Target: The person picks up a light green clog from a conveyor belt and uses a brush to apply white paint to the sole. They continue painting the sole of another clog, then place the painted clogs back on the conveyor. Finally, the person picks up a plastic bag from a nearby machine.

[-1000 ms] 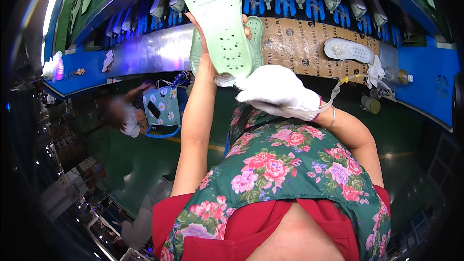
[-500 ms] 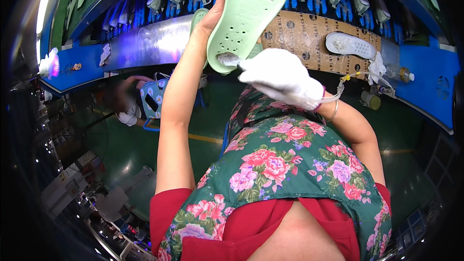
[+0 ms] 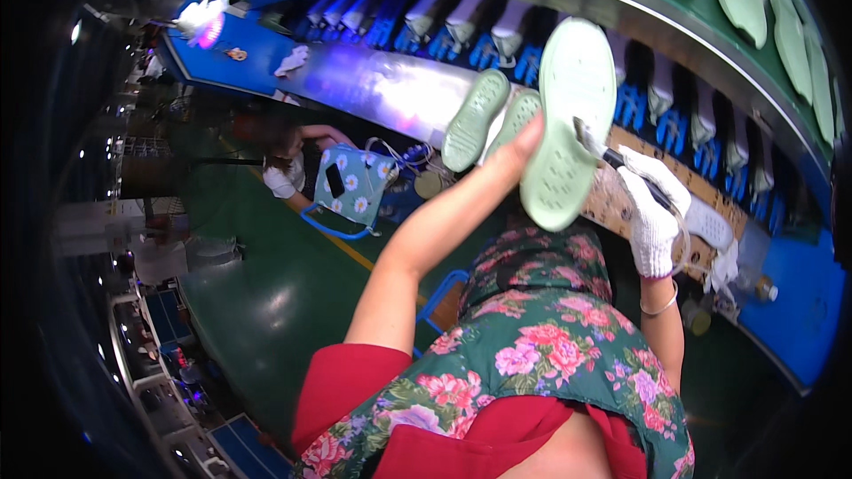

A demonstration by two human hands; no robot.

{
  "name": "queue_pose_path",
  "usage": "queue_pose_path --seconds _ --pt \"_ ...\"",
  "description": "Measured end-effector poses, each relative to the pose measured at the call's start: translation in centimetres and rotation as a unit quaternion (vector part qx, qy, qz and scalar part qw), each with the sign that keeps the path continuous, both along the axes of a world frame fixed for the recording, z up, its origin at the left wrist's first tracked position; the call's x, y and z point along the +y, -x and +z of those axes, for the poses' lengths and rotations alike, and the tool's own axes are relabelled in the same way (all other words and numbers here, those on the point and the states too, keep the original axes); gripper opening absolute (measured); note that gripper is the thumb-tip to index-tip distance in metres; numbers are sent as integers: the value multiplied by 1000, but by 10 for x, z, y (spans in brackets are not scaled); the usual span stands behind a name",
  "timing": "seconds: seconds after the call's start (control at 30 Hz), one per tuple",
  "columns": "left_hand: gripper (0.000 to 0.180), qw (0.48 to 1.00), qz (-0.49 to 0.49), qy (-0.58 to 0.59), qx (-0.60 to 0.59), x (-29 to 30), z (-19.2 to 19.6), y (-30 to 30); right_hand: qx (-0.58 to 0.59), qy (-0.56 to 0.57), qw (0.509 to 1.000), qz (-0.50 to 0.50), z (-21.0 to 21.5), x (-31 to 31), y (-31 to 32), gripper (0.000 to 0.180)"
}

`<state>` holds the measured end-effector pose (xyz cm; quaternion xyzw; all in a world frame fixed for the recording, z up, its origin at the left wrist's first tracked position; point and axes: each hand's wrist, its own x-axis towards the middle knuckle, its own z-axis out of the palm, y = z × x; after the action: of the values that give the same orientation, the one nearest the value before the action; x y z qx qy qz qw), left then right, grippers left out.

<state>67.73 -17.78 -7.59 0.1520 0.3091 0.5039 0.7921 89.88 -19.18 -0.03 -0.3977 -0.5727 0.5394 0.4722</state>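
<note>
A pale green shoe sole (image 3: 577, 66) is held up lengthwise over the bench. My bare left hand (image 3: 522, 149) grips its left edge, with the thumb lying on the sole's face. In my white-gloved right hand (image 3: 655, 201) is a dark-handled brush (image 3: 612, 158), its handle wrapped by the fingers and a thin clear tube looping back past the wrist. The bristles meet the sole near its middle, at the narrow part. To the left, a green sole (image 3: 477, 120) lies on the bench beside another green sole (image 3: 515, 127), which the held one and my hand partly hide.
Brown cardboard (image 3: 612, 207) covers the bench at right, bearing a white sole (image 3: 710, 223). A white cloth (image 3: 723, 268) and a clear bottle (image 3: 765, 288) are nearby. Shoes hang along a moving-line rack (image 3: 510, 27) behind. A seated person (image 3: 288, 164) is at left.
The view has swung round. The brush has gone from the perforated heel end to the sole's middle. The held sole appears farther away and more upright.
</note>
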Motion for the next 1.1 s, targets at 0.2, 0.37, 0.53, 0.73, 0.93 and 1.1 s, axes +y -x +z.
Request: queue_pose_path --seconds 0.2,0.37,0.53,0.73,0.93,1.1 --pt "49 995 24 -95 21 -45 -7 -17 -128 -175 971 97 10 17 0 11" --pt "56 979 67 -57 -182 -88 -29 2 -158 -203 958 129 12 -8 4 10" --pt "82 939 158 -9 -306 -101 31 -10 -131 -263 951 101 13 -20 9 19" --pt "78 954 199 -65 -216 -104 -5 -29 -87 -314 942 79 26 -9 12 21" --pt "85 963 210 0 -168 -90 4 -56 -111 -366 924 12 46 6 9 21" --pt "92 986 142 -18 -86 -96 0 -80 -173 -402 899 -29 50 14 1 29"
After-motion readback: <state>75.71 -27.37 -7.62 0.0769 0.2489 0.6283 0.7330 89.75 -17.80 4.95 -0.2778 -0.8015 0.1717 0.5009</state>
